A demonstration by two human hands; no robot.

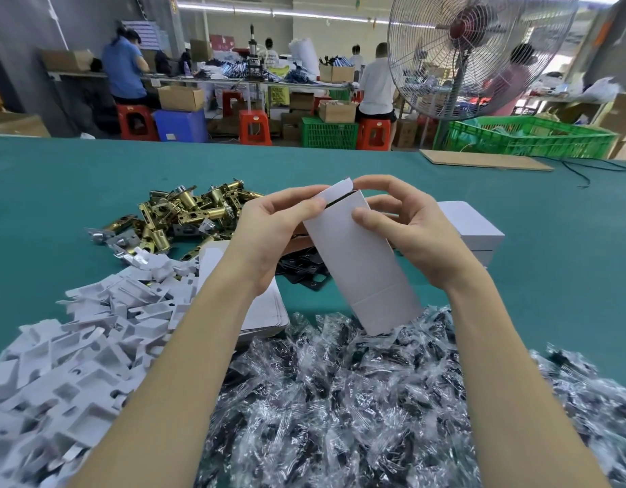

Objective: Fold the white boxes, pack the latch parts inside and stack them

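Left grip: the left hand [269, 227] pinches the upper left edge of the white box [360, 262], thumb at the flap corner.
Right grip: the right hand [406, 227] clasps the same box, thumb pressed on its front panel, forefinger curled over the top flap [336, 191].
Box in hand: erected, held tilted above the bench [515, 276], top flap part open with a dark gap under it; contents hidden.
Step, as judged: closing the top flap of this box.
Done: closed white boxes [473, 227] sit just behind the right hand; how many, I cannot tell.
Left to pack: brass latch parts [184, 213], black plates [304, 271], white inserts [93, 332] and bagged pieces [339, 399] all lie in large heaps.
Flat blanks [265, 318]: a pile waits under the left wrist.
Progress, as judged: early, most of the work remains.
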